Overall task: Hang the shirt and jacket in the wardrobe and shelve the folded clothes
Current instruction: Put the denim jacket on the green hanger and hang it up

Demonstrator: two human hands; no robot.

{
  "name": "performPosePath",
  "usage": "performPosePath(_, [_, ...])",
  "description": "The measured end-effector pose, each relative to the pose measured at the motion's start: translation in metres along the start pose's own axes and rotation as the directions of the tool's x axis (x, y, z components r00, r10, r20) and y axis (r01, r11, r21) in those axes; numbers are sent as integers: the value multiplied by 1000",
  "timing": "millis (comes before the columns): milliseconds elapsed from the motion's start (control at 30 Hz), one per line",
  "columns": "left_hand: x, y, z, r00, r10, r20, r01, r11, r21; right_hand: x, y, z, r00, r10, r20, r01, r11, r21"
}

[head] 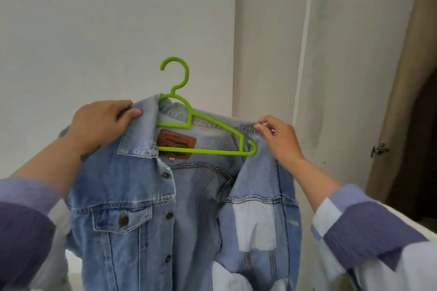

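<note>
— Denim jacket point(132, 208): where is it?

— Up in the air in front of the person, held by its shoulders against a pale wall point(106, 19). It hangs open, front facing the camera, with the brown leather label point(176, 140) showing inside the neck. The buttoned chest pocket point(121, 218) is on the left panel, and the right panel is turned back so its pale inner pocket lining point(255, 227) shows.

— And the green plastic hanger point(203, 125)?

— It sits inside the jacket at the neck, tilted. Its hook point(176, 71) stands clear above the collar. Its left end is tucked under the collar and shoulder on that side, while its right end, with the small upturned notch, lies bare against the inside of the right shoulder, not covered by cloth.

— What is the left hand point(99, 123) doing?

— Its fingers are curled over the left shoulder and collar edge, with the thumb pressed on the front of the fabric, so it grips the denim there.

— And the right hand point(279, 142)?

— It pinches the top seam of the right shoulder between thumb and fingertips, just above the hanger's right end. Whether it touches the hanger too cannot be told.

— Anything else in view?

— Both arms wear purple and pale striped sleeves point(369, 231), pushed back from the wrists. To the right a wooden door point(397, 92) with a metal latch point(379, 149) stands partly open onto a dark space. A white surface edge point(411, 222) shows at the lower right.
</note>
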State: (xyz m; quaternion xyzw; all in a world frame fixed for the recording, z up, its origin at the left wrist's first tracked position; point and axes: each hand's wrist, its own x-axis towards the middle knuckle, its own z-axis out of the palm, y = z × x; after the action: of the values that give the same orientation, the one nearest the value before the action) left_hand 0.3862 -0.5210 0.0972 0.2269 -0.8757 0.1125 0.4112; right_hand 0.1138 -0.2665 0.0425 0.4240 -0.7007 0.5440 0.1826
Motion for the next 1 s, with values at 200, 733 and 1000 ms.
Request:
performPosePath(200, [-8, 50, -29, 992, 101, -72, -79, 960, 267, -1, -23, -35, 998, -57, -6, 56, 987, -153])
performPosePath(733, [35, 220, -42, 956, -172, -237, 176, 984, -3, -33, -78, -107, 966, -119, -228, 83, 983, -162])
performPosePath(1000, [46, 311, -34, 930, -96, -356, -9, 959, -282, -59, -54, -190, 944, -211, -254, 82, 895, -438])
